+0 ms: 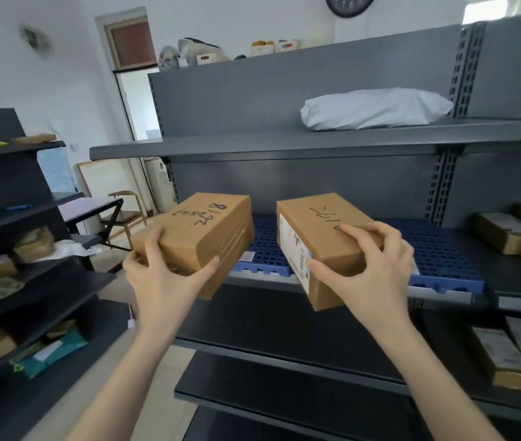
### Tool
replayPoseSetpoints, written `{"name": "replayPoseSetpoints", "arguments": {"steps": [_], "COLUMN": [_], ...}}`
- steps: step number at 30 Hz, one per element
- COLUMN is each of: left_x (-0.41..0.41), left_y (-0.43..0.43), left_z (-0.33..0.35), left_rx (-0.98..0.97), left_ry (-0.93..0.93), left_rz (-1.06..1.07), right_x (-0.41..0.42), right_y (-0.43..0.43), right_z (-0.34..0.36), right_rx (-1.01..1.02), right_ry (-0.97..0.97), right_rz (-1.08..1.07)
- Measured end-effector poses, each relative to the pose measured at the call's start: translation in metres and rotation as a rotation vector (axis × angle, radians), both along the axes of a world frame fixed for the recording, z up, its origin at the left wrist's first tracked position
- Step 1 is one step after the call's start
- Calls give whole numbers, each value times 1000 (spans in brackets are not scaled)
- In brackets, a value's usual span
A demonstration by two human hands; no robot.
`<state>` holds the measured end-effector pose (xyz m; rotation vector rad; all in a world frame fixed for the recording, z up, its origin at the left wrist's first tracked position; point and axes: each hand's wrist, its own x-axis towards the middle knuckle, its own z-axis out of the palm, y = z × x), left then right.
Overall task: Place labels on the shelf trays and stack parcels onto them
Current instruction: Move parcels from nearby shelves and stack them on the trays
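- Parcels, two brown cardboard boxes, are both held in the air in front of the grey shelf unit, side by side but apart, at the height of the blue perforated shelf tray [437, 249].
- Left hand [170, 275] grips the near end of the left box [195, 237], thumb on the right face and fingers wrapped over the top left edge; handwritten digits show on its top.
- Right hand [370, 268] clamps the near end of the right box [316, 237], fingers curled over the top, thumb pressed to the front face beside a white shipping label [294, 246].
- Judged from this, the stacking step is in hand: the boxes are being brought to the tray and neither looks set down yet. Whether their far ends touch the tray cannot be told.
- A small white label [247, 256] lies on the tray's front part between the boxes, so the labelling here seems done.
- Next move calls for pushing both boxes forward and lowering them flat onto the tray, clear of its raised front lip, then opening the fingers.
- A white poly mailer [377, 108] lies on the shelf above, leaving headroom.
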<state>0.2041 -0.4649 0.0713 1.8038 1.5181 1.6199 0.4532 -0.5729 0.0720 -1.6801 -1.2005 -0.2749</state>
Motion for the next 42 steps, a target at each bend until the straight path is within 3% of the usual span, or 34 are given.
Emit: {"name": "replayPoseSetpoints", "arguments": {"steps": [9, 21, 31, 42], "left_x": [33, 77, 90, 78], "left_y": [118, 237, 273, 271], "left_z": [-9, -20, -39, -45], "left_rx": [2, -111, -218, -395], "left_ry": [4, 109, 140, 236], "left_rz": [-36, -44, 4, -34], "right_x": [1, 11, 5, 5], "right_y": [125, 255, 293, 288], "right_z": [-9, -28, -41, -31], "right_rx": [-30, -261, -337, -499], "right_ry": [46, 65, 33, 105], "right_rz": [-50, -126, -213, -105]}}
